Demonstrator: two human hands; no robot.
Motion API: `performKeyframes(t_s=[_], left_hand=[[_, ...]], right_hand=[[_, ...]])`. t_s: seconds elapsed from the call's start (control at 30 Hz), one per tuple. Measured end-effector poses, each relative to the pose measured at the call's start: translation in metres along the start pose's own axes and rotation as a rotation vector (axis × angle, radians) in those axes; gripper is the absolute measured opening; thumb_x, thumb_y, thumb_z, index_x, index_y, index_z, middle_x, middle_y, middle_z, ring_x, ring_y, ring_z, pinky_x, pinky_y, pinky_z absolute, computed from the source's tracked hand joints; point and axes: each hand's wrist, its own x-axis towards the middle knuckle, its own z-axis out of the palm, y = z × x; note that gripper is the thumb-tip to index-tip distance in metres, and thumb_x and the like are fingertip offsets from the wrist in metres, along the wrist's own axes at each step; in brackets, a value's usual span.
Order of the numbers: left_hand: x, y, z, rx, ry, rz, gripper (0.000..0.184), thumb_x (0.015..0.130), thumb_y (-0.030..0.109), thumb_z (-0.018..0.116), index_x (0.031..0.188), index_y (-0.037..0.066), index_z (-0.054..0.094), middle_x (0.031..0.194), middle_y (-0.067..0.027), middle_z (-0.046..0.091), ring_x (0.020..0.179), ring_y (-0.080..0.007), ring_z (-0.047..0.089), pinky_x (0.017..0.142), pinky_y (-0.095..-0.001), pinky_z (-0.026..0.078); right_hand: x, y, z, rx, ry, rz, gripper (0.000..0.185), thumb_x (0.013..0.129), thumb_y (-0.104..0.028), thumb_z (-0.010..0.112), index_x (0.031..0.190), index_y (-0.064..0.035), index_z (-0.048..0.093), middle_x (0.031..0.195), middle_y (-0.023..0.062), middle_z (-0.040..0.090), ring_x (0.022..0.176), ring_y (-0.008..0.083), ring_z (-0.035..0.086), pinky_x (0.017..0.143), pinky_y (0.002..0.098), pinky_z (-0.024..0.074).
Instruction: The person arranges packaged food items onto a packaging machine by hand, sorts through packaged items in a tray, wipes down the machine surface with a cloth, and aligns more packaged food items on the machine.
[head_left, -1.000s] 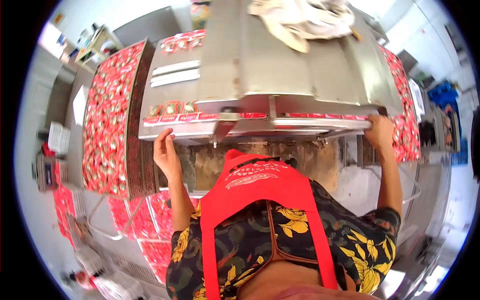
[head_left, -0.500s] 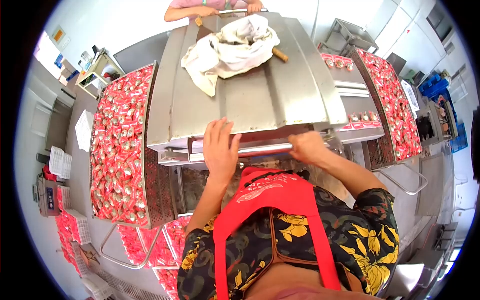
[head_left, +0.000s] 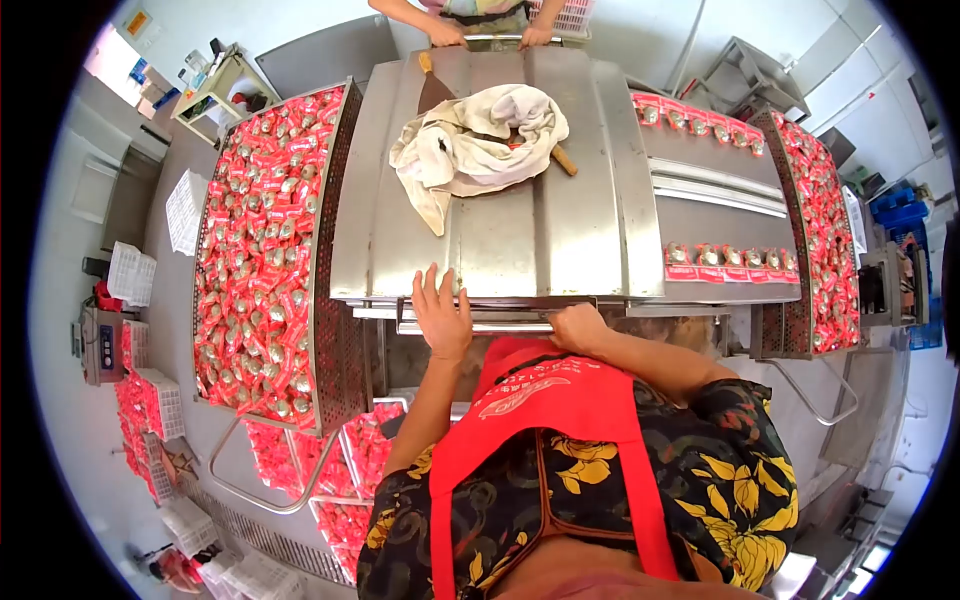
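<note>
A wide steel machine lid (head_left: 500, 235) lies in front of me, with a handle bar (head_left: 500, 327) along its near edge. My right hand (head_left: 580, 328) is closed around the right part of that bar. At the left end, my left hand (head_left: 443, 322) rests with spread fingers, its fingertips against the lid's front edge. On top lie a crumpled whitish cloth (head_left: 470, 150) and a wooden-handled tool (head_left: 435, 88), partly covered by it. Right of the lid, the exposed steel bed (head_left: 720, 225) carries two rows of red packets (head_left: 730, 262) beside metal bars (head_left: 718, 187).
A co-worker's hands (head_left: 538, 36) grip the far handle. Perforated trays full of red packets stand left (head_left: 265, 250) and right (head_left: 815, 230). More red packets (head_left: 275, 455) fill crates at lower left. White baskets (head_left: 130, 275) stand beyond; a curved metal rail (head_left: 255, 495) juts out nearby.
The lid has shifted left relative to the bed, uncovering more of the packet rows on the right. Both my hands have stayed at its near edge. The view has shifted too.
</note>
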Motion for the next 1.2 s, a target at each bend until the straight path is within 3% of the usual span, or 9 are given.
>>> performKeyframes(t_s=[0.17, 0.37, 0.57, 0.8, 0.9, 0.97, 1.03, 1.13, 1.2], left_hand=[[0.016, -0.01, 0.015, -0.272, -0.056, 0.045, 0.048, 0.088, 0.016, 0.067, 0.131, 0.002, 0.054, 0.142, -0.0203, 0.047, 0.134, -0.0425, 0.039, 0.11, -0.0514, 0.034], [0.224, 0.033, 0.07, -0.315, 0.149, 0.195, 0.067, 0.085, 0.019, 0.072, 0.142, -0.001, 0.043, 0.146, -0.0227, 0.042, 0.137, -0.0421, 0.035, 0.113, -0.0501, 0.029], [0.306, 0.049, 0.131, 0.056, 0.021, 0.401, 0.027, 0.077, 0.015, 0.067, 0.103, 0.007, 0.068, 0.131, -0.0119, 0.058, 0.133, -0.0327, 0.044, 0.114, -0.0547, 0.023], [0.184, 0.043, 0.03, -0.455, 0.252, 0.357, 0.026, 0.073, 0.016, 0.069, 0.096, 0.005, 0.062, 0.092, -0.0105, 0.065, 0.091, -0.0313, 0.061, 0.107, -0.0518, 0.035], [0.143, 0.036, 0.013, -0.255, -0.141, 0.312, 0.03, 0.072, 0.017, 0.072, 0.098, 0.005, 0.064, 0.098, -0.0122, 0.067, 0.094, -0.0326, 0.063, 0.103, -0.048, 0.041], [0.121, 0.017, 0.013, -0.234, -0.829, 0.23, 0.037, 0.077, 0.021, 0.075, 0.11, 0.006, 0.067, 0.11, -0.0147, 0.066, 0.106, -0.0343, 0.062, 0.101, -0.0417, 0.045], [0.133, 0.048, -0.001, -0.337, -0.679, -0.038, 0.04, 0.078, 0.025, 0.077, 0.112, 0.004, 0.067, 0.12, -0.0167, 0.065, 0.116, -0.0368, 0.058, 0.1, -0.0437, 0.046], [0.155, 0.087, 0.027, -0.104, -0.106, 0.347, 0.056, 0.084, 0.031, 0.073, 0.13, 0.005, 0.057, 0.13, -0.0186, 0.06, 0.125, -0.0372, 0.052, 0.107, -0.0442, 0.04], [0.138, 0.058, 0.085, 0.0, -0.42, 0.35, 0.052, 0.084, 0.034, 0.07, 0.125, 0.004, 0.058, 0.128, -0.0208, 0.06, 0.123, -0.0394, 0.051, 0.105, -0.0473, 0.04]], right_hand=[[0.004, 0.001, 0.001, 0.018, -0.025, 0.017, 0.024, 0.08, -0.03, 0.064, 0.083, -0.0061, 0.07, 0.08, 0.0157, 0.071, 0.076, 0.0341, 0.07, 0.068, 0.0461, 0.0558], [0.003, 0.004, 0.013, 0.015, 0.046, 0.006, 0.024, 0.078, -0.03, 0.066, 0.083, -0.0074, 0.07, 0.077, 0.0146, 0.071, 0.072, 0.032, 0.07, 0.063, 0.0441, 0.0557], [0.003, 0.011, 0.031, 0.051, 0.177, -0.008, 0.023, 0.07, -0.03, 0.07, 0.074, -0.0077, 0.068, 0.067, 0.0119, 0.066, 0.062, 0.0313, 0.067, 0.056, 0.0434, 0.0541], [0.002, 0.01, 0.031, 0.084, 0.2, -0.019, 0.021, 0.07, -0.029, 0.07, 0.072, -0.0083, 0.067, 0.067, 0.0127, 0.067, 0.059, 0.0298, 0.067, 0.055, 0.0424, 0.0538], [0.004, 0.014, 0.036, 0.078, 0.219, -0.049, 0.018, 0.069, -0.026, 0.07, 0.072, -0.0084, 0.067, 0.065, 0.0119, 0.065, 0.058, 0.0303, 0.066, 0.056, 0.0435, 0.0537], [0.001, 0.014, 0.031, 0.079, 0.207, -0.057, 0.019, 0.069, -0.026, 0.071, 0.074, -0.0083, 0.067, 0.066, 0.0124, 0.066, 0.059, 0.0303, 0.067, 0.056, 0.0438, 0.0538], [0.003, 0.018, 0.035, 0.125, 0.225, -0.085, 0.023, 0.069, -0.027, 0.072, 0.08, -0.0076, 0.068, 0.068, 0.0141, 0.066, 0.062, 0.0311, 0.068, 0.057, 0.0452, 0.0537], [-0.003, 0.021, 0.029, 0.203, 0.134, -0.113, 0.025, 0.074, -0.029, 0.068, 0.085, -0.007, 0.065, 0.07, 0.0158, 0.067, 0.064, 0.0362, 0.067, 0.059, 0.0491, 0.0533], [-0.009, 0.028, 0.032, 0.276, 0.202, -0.161, 0.026, 0.074, -0.027, 0.067, 0.089, -0.0059, 0.063, 0.077, 0.0164, 0.067, 0.073, 0.0369, 0.067, 0.068, 0.0489, 0.0527]])
